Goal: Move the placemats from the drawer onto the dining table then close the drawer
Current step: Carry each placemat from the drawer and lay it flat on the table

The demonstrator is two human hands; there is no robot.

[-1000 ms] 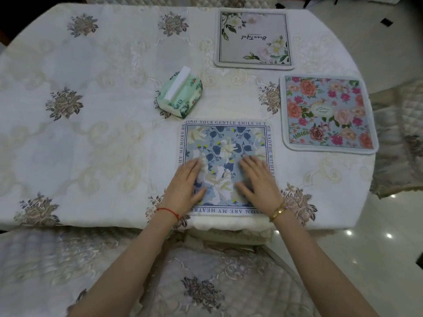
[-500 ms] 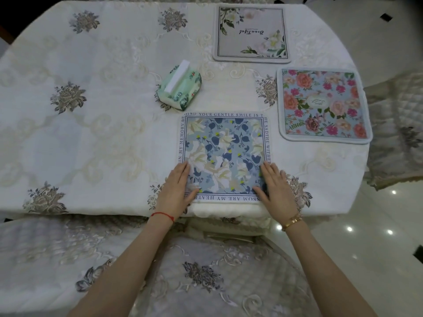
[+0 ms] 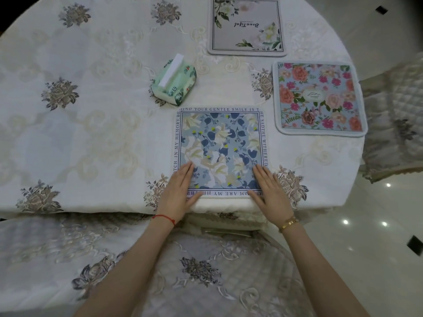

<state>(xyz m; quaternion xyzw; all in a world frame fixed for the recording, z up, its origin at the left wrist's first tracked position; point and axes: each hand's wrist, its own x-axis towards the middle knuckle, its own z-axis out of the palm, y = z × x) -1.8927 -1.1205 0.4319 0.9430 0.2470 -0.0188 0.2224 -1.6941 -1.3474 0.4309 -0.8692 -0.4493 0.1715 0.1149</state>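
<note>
Three placemats lie on the round dining table. A blue floral placemat with a text border sits at the near edge. My left hand rests flat on its near left corner, and my right hand rests flat on its near right corner, fingers straight. A pink rose placemat lies to the right, and a grey placemat with white flowers lies at the back. No drawer is in view.
A green tissue pack stands just behind the blue placemat to the left. A quilted chair back is below my arms, and another covered chair stands at the right. Glossy tiled floor shows at the right.
Both hands slid from the middle of the blue placemat outward and back to its near corners. The placemat stays in place on the table.
</note>
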